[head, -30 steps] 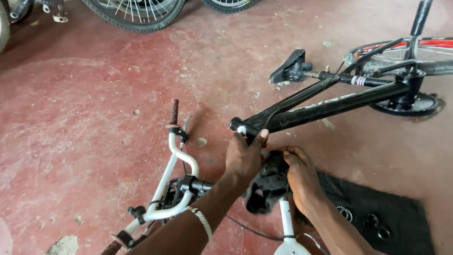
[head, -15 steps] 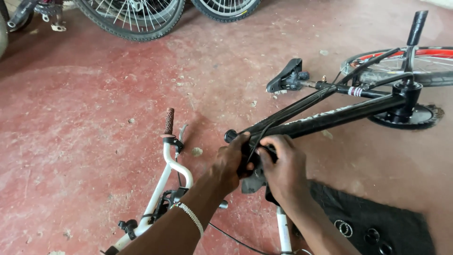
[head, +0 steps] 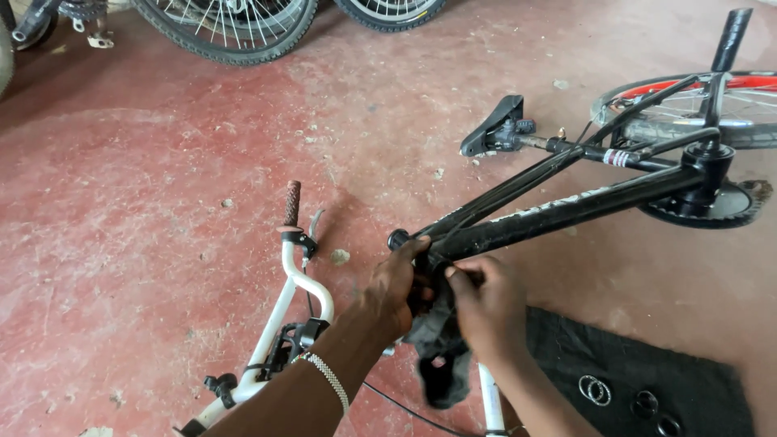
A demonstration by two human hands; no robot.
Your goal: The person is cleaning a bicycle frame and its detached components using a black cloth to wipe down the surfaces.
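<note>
Floor: we see a worn red floor with small stones scattered on it.
Wheels: spoked wheels lean at the far left edge.
Handlebar: a white handlebar lies near left, its brown grip pointing to the far side, with a brake lever just beside it.
Left hand: our left hand is curled around the near end of the frame, thumb over the top — fingers closed on the tube, and on the rag too as far as we can tell. A beaded band sits on that wrist.
Rag: a dark rag hangs under both hands, bunched against the frame end.
Right hand: our right hand sits just right of the left one, fingers bent and pinching the rag against the frame.
Frame: the black frame lies on its side, running from our hands to the far right — saddle on its far side, chainring and red-rimmed wheel at the right end.
Cloth: a dark cloth is spread near right, with metal rings and small black round parts on it.
</note>
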